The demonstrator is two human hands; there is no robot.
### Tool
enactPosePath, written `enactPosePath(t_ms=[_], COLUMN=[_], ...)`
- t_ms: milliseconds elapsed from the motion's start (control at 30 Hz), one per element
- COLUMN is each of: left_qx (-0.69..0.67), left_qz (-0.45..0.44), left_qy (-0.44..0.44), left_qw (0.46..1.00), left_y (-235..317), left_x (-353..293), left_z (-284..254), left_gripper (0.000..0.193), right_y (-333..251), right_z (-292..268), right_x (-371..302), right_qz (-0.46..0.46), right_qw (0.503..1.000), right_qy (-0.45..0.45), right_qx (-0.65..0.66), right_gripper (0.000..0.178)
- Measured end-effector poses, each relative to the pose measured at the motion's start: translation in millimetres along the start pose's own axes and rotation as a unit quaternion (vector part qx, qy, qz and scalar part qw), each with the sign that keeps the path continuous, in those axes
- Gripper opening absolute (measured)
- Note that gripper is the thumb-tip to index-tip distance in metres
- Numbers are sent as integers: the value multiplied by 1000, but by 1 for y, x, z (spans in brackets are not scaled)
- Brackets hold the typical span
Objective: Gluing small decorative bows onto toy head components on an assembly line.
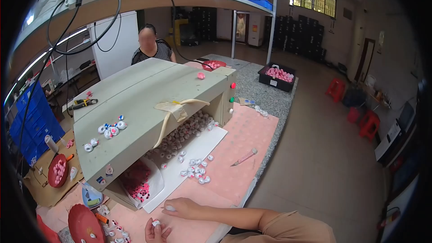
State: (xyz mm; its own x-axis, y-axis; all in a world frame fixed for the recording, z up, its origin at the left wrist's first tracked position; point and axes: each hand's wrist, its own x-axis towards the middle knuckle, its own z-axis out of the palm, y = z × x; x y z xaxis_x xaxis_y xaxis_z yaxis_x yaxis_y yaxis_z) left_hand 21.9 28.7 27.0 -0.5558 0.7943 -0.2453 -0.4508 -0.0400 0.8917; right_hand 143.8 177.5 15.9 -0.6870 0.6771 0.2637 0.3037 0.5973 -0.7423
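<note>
Near the lower edge, my left hand [155, 234] holds a small white rounded piece [156, 222] with red and dark marks between its fingertips. Just above and to the right, my right hand [185, 209] is closed around a small whitish object [170, 208], mostly hidden by the fingers; its kind cannot be made out. The hands are close together but apart, over a pink cloth [216, 200]. Left of them lie several white pieces with pink parts [119, 234], beside a red dish [80, 220] holding a few more.
A grey-green metal box [135, 94] stands ahead, many white balls [180, 135] inside. At its opening sits a white tray [155, 184] of pink bits. Loose white balls [195, 168] and a craft knife [244, 157] lie rightward. Another person [150, 49] is behind the box.
</note>
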Motion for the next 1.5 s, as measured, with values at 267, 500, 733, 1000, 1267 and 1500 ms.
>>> enactPosePath(t_ms=[267,500,733,1000,1267,1500], left_qx=[21,78,72,75,95,43], left_qz=[-12,44,65,88,93,110], left_qy=[0,-68,-106,-127,-147,-134], left_qw=[1000,994,990,985,980,984], left_y=[-6,-29,-40,-40,-32,-36], left_x=[-10,17,20,14,13,15], left_z=[0,-12,-20,-22,-22,-23], left_gripper=[40,32,36,35,36,29], right_y=[-7,-7,-4,-13,-11,-14], right_z=[-11,-23,-4,3,2,12], right_x=[-4,-23,-33,-37,-34,-40], right_qz=[246,250,314,306,288,208], right_qw=[908,858,786,811,835,882], right_qy=[-129,-140,-129,-141,-142,-107], right_qx=[313,427,517,477,447,410], right_gripper=[28,20,13,13,10,11])
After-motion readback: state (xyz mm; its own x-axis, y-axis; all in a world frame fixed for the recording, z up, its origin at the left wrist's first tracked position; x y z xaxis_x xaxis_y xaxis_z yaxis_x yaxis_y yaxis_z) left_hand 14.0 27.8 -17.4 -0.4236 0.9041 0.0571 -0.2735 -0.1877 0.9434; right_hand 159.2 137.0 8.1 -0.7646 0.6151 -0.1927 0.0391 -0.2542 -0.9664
